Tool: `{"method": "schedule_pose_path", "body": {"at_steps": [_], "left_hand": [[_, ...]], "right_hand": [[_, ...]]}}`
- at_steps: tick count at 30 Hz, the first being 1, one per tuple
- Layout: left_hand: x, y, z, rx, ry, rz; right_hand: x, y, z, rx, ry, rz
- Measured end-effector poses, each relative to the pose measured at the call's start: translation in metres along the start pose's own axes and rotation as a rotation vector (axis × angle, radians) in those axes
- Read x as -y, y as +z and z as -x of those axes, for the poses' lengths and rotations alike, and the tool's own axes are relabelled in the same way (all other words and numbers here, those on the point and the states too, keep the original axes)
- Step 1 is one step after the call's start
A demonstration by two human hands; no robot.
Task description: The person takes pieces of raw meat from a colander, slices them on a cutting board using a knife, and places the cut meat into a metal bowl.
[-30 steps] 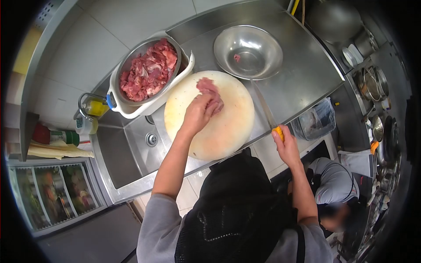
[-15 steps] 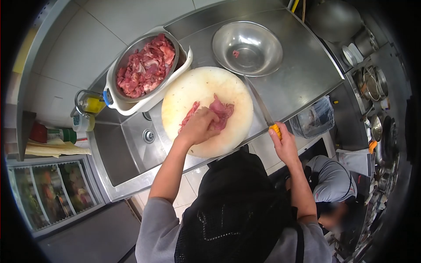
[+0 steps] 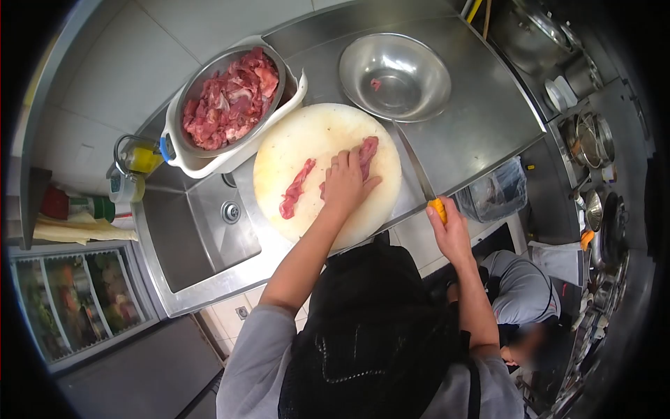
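Observation:
My left hand (image 3: pixel 345 183) lies flat with its fingers spread over a piece of red meat (image 3: pixel 368 152) on the round white cutting board (image 3: pixel 335 227), hiding part of the meat. A narrow strip of meat (image 3: pixel 296 188) rests apart on the board's left side. My right hand (image 3: pixel 452 225) is closed around the yellow handle of a knife (image 3: pixel 419 167), whose blade points up and left beside the board. Behind the board stands a steel bowl (image 3: pixel 419 80) with a small scrap of meat in it. Another steel bowl, heaped with raw meat (image 3: pixel 230 101), sits in a white basin (image 3: pixel 296 94).
The sink (image 3: pixel 188 241) is at the left, with bottles (image 3: pixel 139 159) behind it. A bin with a clear bag (image 3: pixel 495 190) stands past the counter's right edge. At the lower right a person in grey (image 3: pixel 520 286) bends near shelves of pans.
My left hand has moved right and flattened over the larger meat piece, leaving the narrow strip uncovered at the left. My right hand keeps the knife in nearly the same place.

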State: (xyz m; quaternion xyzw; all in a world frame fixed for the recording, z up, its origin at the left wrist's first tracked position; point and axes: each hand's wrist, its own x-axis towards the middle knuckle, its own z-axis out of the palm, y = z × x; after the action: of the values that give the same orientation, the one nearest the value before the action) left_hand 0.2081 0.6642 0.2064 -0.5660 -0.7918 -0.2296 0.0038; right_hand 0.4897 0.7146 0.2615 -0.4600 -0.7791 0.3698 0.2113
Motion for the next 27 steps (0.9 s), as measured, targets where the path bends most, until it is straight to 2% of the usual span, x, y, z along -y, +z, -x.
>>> {"method": "schedule_pose_path", "body": {"at_steps": [2, 5, 7, 9, 10, 12, 14, 19, 22, 24, 27], "left_hand": [[0.013, -0.001, 0.015, 0.120, -0.074, 0.246], [0.040, -0.010, 0.027, 0.168, 0.041, 0.239], [0.038, -0.017, 0.031, 0.092, 0.040, 0.259], [0.034, -0.020, 0.031, -0.182, 0.029, 0.315], [0.037, -0.018, 0.032, -0.186, 0.029, 0.316], [0.044, -0.016, 0.038, -0.035, 0.134, 0.268], [0.048, -0.017, 0.037, -0.043, 0.130, 0.276], [0.048, -0.018, 0.036, -0.073, 0.118, 0.335], [0.040, -0.021, 0.031, -0.174, 0.047, 0.362], [0.037, -0.020, 0.024, -0.180, 0.132, 0.303], [0.040, -0.009, 0.018, -0.163, 0.152, 0.315]], "right_hand": [[-0.005, -0.001, 0.004, -0.016, -0.035, 0.034], [0.003, 0.006, 0.001, 0.004, -0.059, 0.100], [0.019, 0.014, -0.006, 0.063, -0.064, 0.115], [0.034, 0.021, -0.017, 0.113, -0.072, 0.132], [0.041, 0.024, -0.022, 0.172, -0.071, 0.207], [0.046, 0.026, -0.024, 0.240, -0.075, 0.289], [0.048, 0.028, -0.025, 0.366, -0.058, 0.524], [0.043, 0.018, -0.020, 0.326, -0.067, 0.643], [0.049, 0.024, -0.021, 0.313, -0.095, 0.636], [0.052, 0.033, -0.020, 0.323, -0.113, 0.632], [0.051, 0.048, -0.025, 0.332, -0.100, 0.716]]}}
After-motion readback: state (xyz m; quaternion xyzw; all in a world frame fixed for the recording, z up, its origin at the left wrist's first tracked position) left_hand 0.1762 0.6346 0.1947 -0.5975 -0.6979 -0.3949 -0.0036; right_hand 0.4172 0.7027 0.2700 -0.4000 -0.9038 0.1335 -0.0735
